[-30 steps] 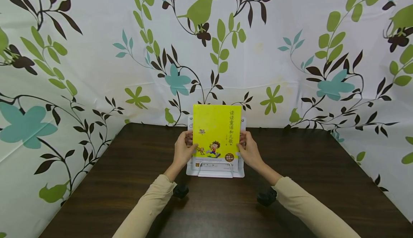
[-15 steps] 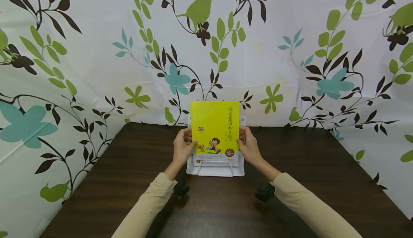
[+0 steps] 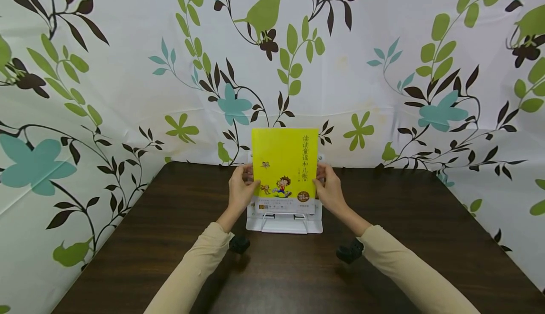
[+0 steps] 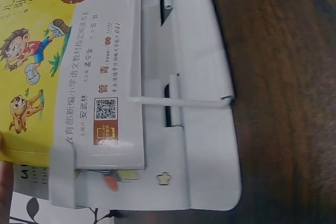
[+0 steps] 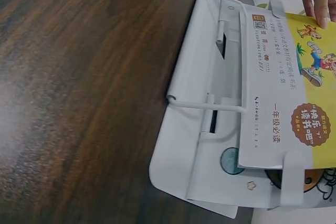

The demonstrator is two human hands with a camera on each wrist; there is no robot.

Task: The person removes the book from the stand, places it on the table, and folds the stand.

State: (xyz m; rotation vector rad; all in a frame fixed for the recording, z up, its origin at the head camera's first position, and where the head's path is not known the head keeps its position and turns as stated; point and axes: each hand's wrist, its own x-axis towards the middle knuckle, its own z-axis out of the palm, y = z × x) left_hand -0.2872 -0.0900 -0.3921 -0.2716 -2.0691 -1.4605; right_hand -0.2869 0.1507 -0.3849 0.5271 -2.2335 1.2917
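Note:
A yellow picture book point(image 3: 283, 155) with Chinese lettering, a running child and a dog on its cover stands upright before a white book stand point(image 3: 255, 224). My left hand point(image 3: 241, 188) pinches its left edge, thumb on the cover and fingers behind. At the opposite edge my right hand point(image 3: 330, 191) holds it likewise. The book's lower edge is raised above the stand's ledge. In the left wrist view a white wire bar point(image 4: 184, 102) reaches from the ledge to the book's bottom edge. A white side tab point(image 5: 292, 179) overlaps the book in the right wrist view.
The stand rests on a dark wooden table point(image 3: 179, 210), near its far edge. Behind hangs a white curtain point(image 3: 340, 82) printed with leaves and birds. Black wrist devices point(image 3: 350, 251) sit under both cuffs.
Both hands have raised the book, so its top edge is higher against the curtain and more of the stand's lower part shows. The stand has stayed in place.

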